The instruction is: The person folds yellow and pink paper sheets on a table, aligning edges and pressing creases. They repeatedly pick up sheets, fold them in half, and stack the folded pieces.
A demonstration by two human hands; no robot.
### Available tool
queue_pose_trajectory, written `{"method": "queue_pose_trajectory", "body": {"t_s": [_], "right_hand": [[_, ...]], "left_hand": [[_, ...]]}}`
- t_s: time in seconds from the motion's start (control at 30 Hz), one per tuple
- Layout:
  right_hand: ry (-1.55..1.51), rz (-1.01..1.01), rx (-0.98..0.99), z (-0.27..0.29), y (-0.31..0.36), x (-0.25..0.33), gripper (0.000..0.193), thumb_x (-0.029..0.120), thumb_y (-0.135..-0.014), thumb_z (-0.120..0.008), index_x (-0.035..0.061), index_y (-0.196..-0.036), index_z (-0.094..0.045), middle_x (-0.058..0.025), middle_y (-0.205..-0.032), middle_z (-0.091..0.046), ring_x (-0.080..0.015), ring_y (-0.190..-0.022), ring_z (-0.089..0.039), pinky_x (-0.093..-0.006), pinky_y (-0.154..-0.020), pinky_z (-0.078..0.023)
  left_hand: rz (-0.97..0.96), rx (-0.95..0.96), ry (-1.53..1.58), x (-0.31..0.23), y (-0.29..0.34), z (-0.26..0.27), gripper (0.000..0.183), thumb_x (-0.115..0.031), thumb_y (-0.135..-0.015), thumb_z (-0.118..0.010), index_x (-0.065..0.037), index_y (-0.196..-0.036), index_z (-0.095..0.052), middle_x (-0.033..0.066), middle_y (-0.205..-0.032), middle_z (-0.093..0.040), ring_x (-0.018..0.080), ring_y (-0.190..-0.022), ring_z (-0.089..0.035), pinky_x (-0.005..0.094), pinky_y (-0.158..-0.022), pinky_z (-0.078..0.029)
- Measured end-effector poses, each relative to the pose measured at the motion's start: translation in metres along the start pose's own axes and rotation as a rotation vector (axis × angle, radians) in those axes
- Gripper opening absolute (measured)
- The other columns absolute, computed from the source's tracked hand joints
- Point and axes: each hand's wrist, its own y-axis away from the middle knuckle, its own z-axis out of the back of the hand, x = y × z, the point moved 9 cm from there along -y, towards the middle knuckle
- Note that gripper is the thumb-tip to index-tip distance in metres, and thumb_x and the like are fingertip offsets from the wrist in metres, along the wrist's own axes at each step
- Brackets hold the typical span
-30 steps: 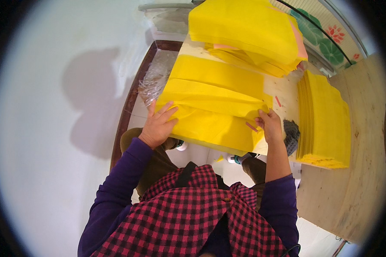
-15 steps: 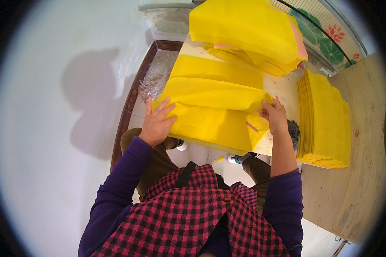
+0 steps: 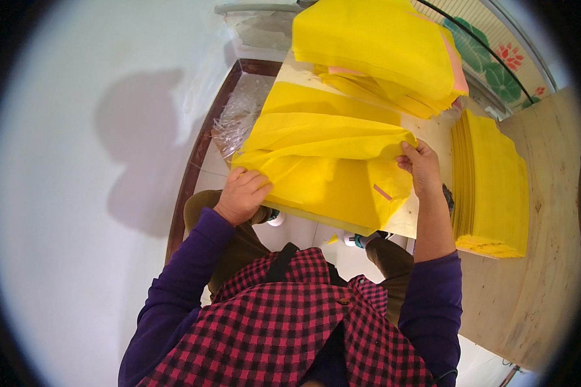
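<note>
A sheet of yellow fabric (image 3: 329, 184) lies across the wooden board in front of me, its near edge hanging toward my knees. My right hand (image 3: 423, 169) pinches the right corner of the upper layer between thumb and fingers and holds it raised, with creases running leftward. At the sheet's left edge, my left hand (image 3: 244, 195) has its fingers curled over the fabric near the front corner. Close to my right hand, a short pinkish strip (image 3: 382, 192) shows on the folded lower right part of the fabric.
A thick stack of yellow fabric (image 3: 374, 48) sits at the far side, its edge partly pink. To the right, another folded yellow stack (image 3: 494, 187) stands on a wooden surface (image 3: 536, 284). Clear plastic wrap (image 3: 235, 119) lies left of the board, beside the white wall (image 3: 64, 193).
My right hand has lifted the fabric corner slightly up and rightward. My left hand has moved down a little, its spread fingers now curled over the edge.
</note>
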Motion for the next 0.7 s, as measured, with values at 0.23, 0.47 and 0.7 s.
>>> {"method": "queue_pose_trajectory", "body": {"t_s": [0.23,0.47,0.7], "right_hand": [[-0.008,-0.026,0.003,0.001,-0.001,-0.005,0.019,0.015,-0.092,-0.062,0.0027,-0.106,-0.062,-0.0021,-0.081,-0.062,-0.0110,-0.066,-0.060,-0.0243,-0.062,-0.050],[0.010,-0.042,0.015,0.001,0.003,-0.011,0.014,0.017,-0.093,-0.062,0.0061,-0.101,-0.060,-0.0004,-0.080,-0.061,-0.0104,-0.068,-0.060,-0.0236,-0.064,-0.050],[-0.024,-0.036,0.024,0.005,0.009,-0.023,0.012,0.015,-0.093,-0.061,0.0060,-0.100,-0.061,-0.0008,-0.080,-0.062,-0.0112,-0.067,-0.061,-0.0242,-0.063,-0.051]], "left_hand": [[0.006,0.061,0.067,-0.002,0.004,-0.011,0.024,-0.011,-0.072,-0.059,-0.005,-0.095,-0.062,0.0055,-0.092,-0.060,0.0234,-0.086,-0.058,0.0348,-0.075,-0.044],[0.069,0.102,0.109,-0.002,0.005,-0.011,0.027,-0.010,-0.071,-0.070,-0.006,-0.097,-0.063,0.0066,-0.096,-0.063,0.0253,-0.088,-0.060,0.0368,-0.077,-0.046],[0.262,-0.238,-0.010,0.000,0.000,0.039,0.035,-0.018,-0.073,-0.075,-0.006,-0.104,-0.063,0.0109,-0.103,-0.063,0.0305,-0.102,-0.057,0.0424,-0.090,-0.043]]}}
